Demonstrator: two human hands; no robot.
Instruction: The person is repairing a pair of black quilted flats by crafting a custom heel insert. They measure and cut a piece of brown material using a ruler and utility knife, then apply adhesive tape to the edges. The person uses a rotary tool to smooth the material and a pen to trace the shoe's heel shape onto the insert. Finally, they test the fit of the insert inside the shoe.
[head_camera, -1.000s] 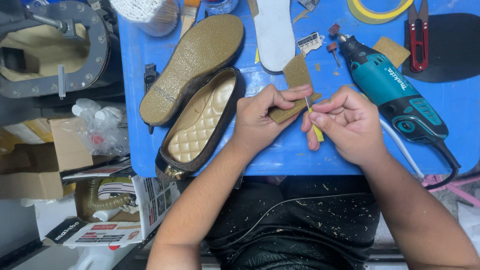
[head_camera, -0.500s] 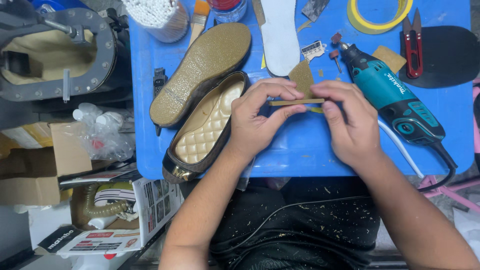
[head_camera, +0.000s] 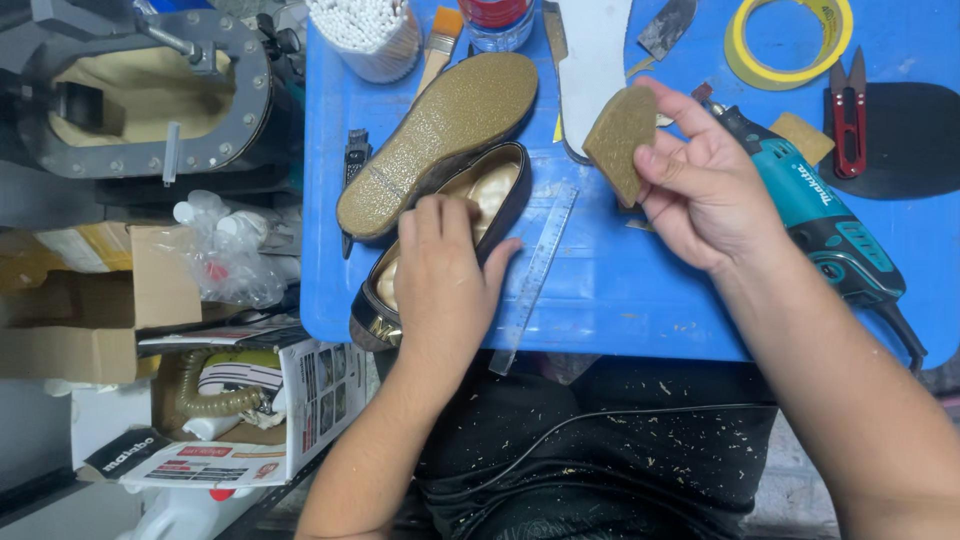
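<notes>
Both hands have parted since half a second ago: left hand (head_camera: 440, 285) now lies flat, gripping nothing, on the shoe (head_camera: 445, 240) on the blue surface (head_camera: 620, 300), while right hand (head_camera: 700, 185) pinches the lifted heel piece (head_camera: 620, 130), suggesting fitting comes next.

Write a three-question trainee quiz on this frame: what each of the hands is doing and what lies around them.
1. What does the right hand hold?
2. True or false: the left hand rests on the black shoe.
3. Which lies between the hands on the blue table: A clear ruler, B red snips, C yellow tape roll?

Key: 1. a tan heel-shaped sole piece, raised off the table; 2. true, its fingers reach into the opening; 3. A.
</notes>
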